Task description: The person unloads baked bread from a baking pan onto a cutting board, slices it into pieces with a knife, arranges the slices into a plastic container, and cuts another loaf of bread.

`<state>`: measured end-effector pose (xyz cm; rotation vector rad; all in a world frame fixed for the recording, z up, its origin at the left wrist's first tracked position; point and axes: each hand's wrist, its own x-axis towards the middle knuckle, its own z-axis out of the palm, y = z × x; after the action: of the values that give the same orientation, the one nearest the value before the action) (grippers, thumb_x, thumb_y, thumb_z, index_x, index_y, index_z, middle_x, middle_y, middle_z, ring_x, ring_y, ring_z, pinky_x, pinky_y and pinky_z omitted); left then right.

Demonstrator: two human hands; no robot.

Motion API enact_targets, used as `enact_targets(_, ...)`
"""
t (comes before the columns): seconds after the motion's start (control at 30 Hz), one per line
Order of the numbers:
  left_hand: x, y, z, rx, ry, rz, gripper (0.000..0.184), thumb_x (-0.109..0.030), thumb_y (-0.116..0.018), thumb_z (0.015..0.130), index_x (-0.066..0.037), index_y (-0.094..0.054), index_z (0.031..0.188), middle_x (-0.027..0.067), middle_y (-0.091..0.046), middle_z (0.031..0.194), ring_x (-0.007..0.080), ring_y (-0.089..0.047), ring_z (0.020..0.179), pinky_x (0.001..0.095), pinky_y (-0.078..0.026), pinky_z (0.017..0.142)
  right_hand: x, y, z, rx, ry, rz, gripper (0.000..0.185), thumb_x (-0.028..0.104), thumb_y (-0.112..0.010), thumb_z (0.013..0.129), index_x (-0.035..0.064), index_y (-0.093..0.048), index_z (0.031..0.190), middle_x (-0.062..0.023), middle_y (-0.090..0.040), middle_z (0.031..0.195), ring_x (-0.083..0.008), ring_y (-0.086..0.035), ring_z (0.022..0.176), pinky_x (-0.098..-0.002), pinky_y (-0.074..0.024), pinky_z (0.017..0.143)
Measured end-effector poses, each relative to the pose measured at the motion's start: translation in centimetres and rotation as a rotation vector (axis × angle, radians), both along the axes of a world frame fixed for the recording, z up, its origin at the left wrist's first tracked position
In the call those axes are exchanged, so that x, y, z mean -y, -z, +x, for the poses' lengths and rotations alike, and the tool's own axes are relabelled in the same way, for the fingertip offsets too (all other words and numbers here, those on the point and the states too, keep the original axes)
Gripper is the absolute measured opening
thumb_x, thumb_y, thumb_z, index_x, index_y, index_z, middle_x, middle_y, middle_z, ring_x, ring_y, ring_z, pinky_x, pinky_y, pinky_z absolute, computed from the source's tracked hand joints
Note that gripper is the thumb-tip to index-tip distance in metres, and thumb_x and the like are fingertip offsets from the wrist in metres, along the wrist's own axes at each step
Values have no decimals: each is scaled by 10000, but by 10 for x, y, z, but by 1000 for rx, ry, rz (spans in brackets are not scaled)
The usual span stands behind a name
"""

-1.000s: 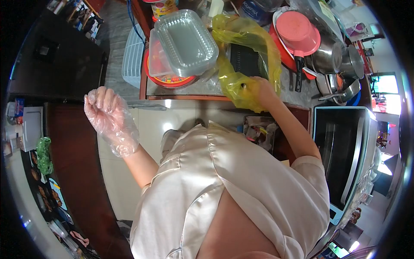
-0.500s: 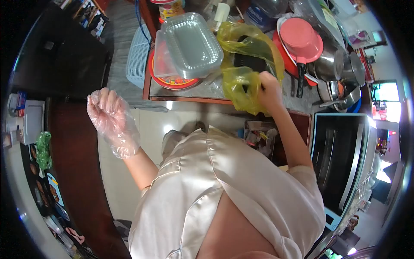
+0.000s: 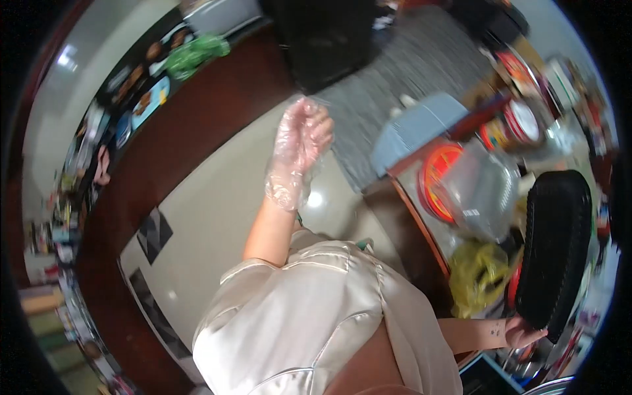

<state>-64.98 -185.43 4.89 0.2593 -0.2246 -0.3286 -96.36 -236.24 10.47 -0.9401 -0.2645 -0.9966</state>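
Note:
My right hand [image 3: 523, 332] grips the near end of a long black plastic tray [image 3: 554, 250] with ridged edges, held upright over the counter at the right. My left hand [image 3: 303, 135] is raised over the floor in a clear plastic glove, its fingers curled in and nothing visible in them. A crumpled yellow plastic bag [image 3: 475, 276] lies at the counter's edge, left of the black tray. Beyond it is a clear plastic container [image 3: 484, 191], partly over a round red and yellow patterned tray [image 3: 434, 171].
A light blue plastic basket [image 3: 418, 128] stands on the floor beside the counter. To the left runs a dark brown counter [image 3: 171, 131] bearing a green plastic bag [image 3: 195, 58] and a light blue plate [image 3: 151, 104] of food. A lidded jar [image 3: 517, 122] stands on the right counter.
My right hand has let go of the yellow bag and now holds the black tray, which was inside the bag. The view has swung left; my left hand remains raised with curled fingers.

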Motion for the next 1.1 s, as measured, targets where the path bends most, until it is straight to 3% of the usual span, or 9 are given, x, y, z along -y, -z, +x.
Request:
enact_targets(0.1, -93, 16, -1, -32, -168, 68, 293, -318, -493, 1012, -91, -567, 843, -3, -420, 689, 108, -386, 575, 244, -346, 480, -85, 21, 101, -606, 379, -383, 475, 113, -574, 877, -103, -531, 1298, -218, -552, 1324, -331, -541, 1193, -438, -408, 1049)
enact_targets(0.23, -217, 25, -18, -130, -442, 332, 375, -390, -449, 1033, -99, -543, 817, 0, -446, 695, 108, -390, 553, 238, -332, 475, -344, -8, 257, -393, -178, -1281, 408, -47, -529, 587, -37, -693, 961, -129, -608, 900, -274, -587, 908, -330, -458, 828)
enact_targets(0.4, -352, 16, -29, -277, -592, 923, 433, -447, -504, 1007, -99, -540, 752, -16, -486, 635, 78, -437, 533, 228, -323, 465, -585, 19, 319, -98, -326, -1625, 409, 17, -642, 667, 122, -735, 1051, -59, -540, 889, -251, -535, 930, -403, -381, 893)
enact_targets(0.73, -504, 43, -14, -578, -739, 1275, 298, -321, -620, 937, -120, -572, 723, -49, -454, 601, 51, -375, 532, 247, -283, 494, -813, 71, 395, 263, -611, -1736, 309, 65, -682, 711, 111, -759, 1007, -58, -516, 854, -230, -519, 915, -456, -362, 992)
enact_targets(0.87, -573, 53, 30, -331, -984, 1952, 354, -320, -532, 926, 0, -562, 778, 110, -491, 629, 252, -476, 601, 396, -391, 614, -882, 78, 461, 159, -765, -1603, 499, 269, -794, 709, 109, -697, 1172, -134, -500, 1361, -346, -373, 1381, -518, -202, 1156)
enact_targets(0.93, -605, 35, 65, -399, -686, 1732, 378, -329, -498, 940, 22, -552, 810, 167, -511, 711, 316, -501, 675, 420, -412, 664, -914, 120, 517, -152, -954, -1316, 686, 314, -798, 754, 88, -557, 1355, -174, -392, 1496, -361, -310, 1427, -482, -244, 1150)
enact_targets(1.0, -647, 55, 95, -360, -547, 1995, 354, -328, -525, 938, 10, -588, 857, 152, -538, 770, 285, -518, 732, 392, -418, 686, -948, 147, 553, -697, -1052, -1027, 802, 314, -748, 857, 44, -341, 1493, -191, -395, 1490, -293, -366, 1386, -401, -321, 1110)
enact_targets(1.03, -656, 51, 111, -301, -571, 1940, 351, -335, -534, 943, 0, -605, 869, 124, -555, 781, 251, -521, 744, 379, -418, 691, -959, 148, 571, -1011, -1108, -916, 788, 262, -734, 878, 22, -317, 1501, -182, -399, 1486, -234, -478, 1291, -350, -362, 1076)
enact_targets(1.1, -669, 31, 136, -376, -432, 1736, 352, -363, -548, 959, -38, -651, 873, 31, -588, 776, 150, -511, 743, 346, -421, 693, -978, 166, 595, -918, -1108, -754, 542, 200, -668, 931, 3, -464, 1392, -112, -592, 1261, -135, -605, 1041, -273, -458, 919)
